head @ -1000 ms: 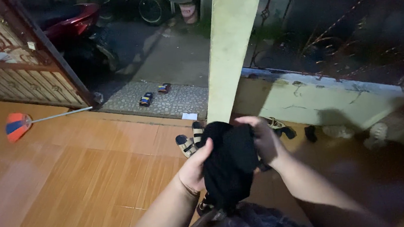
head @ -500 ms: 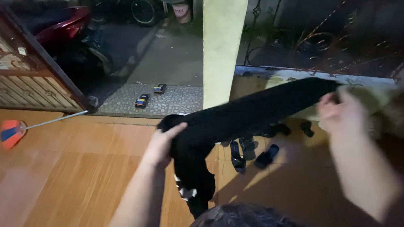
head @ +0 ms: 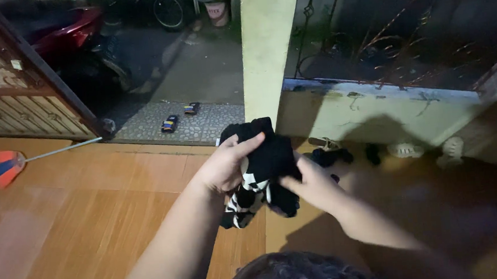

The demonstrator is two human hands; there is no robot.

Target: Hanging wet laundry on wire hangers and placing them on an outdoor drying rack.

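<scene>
A black garment [head: 266, 156] with a black-and-white striped part hanging below it is bunched up in front of me, over the orange tiled floor. My left hand [head: 222, 166] grips its left side, thumb across the top. My right hand [head: 310, 187] holds its lower right side from underneath. Both hands sit close together around the bundle.
A pale green pillar [head: 267, 45] stands just behind the garment. Sandals [head: 326, 154] lie along the low wall [head: 375, 113] at right. Two small sandals [head: 170, 123] rest on the stone step. A broom [head: 5, 165] lies at far left by the gate [head: 19, 109].
Half a second ago the garment was stretched wide between my hands. My right hand has come back in to the left and the cloth is bunched together again.
</scene>
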